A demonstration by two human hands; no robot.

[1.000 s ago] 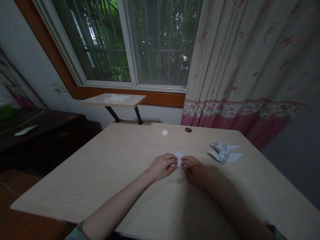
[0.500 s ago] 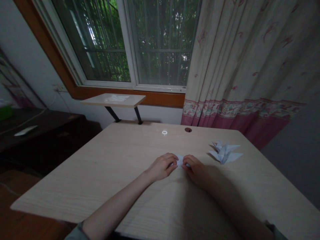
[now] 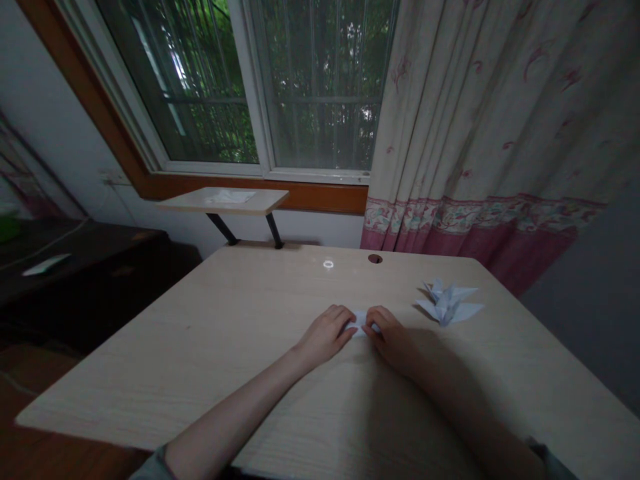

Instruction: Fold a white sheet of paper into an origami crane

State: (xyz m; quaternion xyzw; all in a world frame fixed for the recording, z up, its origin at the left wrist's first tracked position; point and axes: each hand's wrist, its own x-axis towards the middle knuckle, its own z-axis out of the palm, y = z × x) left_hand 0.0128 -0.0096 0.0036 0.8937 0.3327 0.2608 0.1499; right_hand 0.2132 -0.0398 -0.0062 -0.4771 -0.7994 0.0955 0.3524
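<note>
The person's 2 bare hands meet near the middle of a pale wood-grain tabletop [image 3: 200, 353], with a small folded piece of white paper [image 3: 360, 324] between them. The paper lies on the tabletop, and only its centre shows; its edges are mostly hidden by the hands, so its exact folded shape cannot be made out.

The left hand [image 3: 325, 337] comes in from the lower left, its fingers [image 3: 340, 320] curled together over the paper's left end. The right hand [image 3: 393, 341] mirrors it from the lower right, partly in shadow, with its fingers [image 3: 377, 319] together on the right end. Both sets of fingers are closed on the paper, pinching it from either side, and the 2 hands almost touch across it.

Just to the right of the right hand, a pale origami crane [image 3: 447, 304] rests on the tabletop with its wings spread, apart from the hands. Toward the far edge of the tabletop is a round cable hole [image 3: 375, 259].

Beyond that edge, a narrow wall-mounted shelf [image 3: 223, 201] sits below a barred window [image 3: 310, 87], carrying a flat white sheet [image 3: 229, 197]. A cream curtain [image 3: 480, 133] with a pink floral border hangs to the right. On the left, a dark wooden cabinet [image 3: 85, 267] holds a white slip of paper [image 3: 46, 265].
</note>
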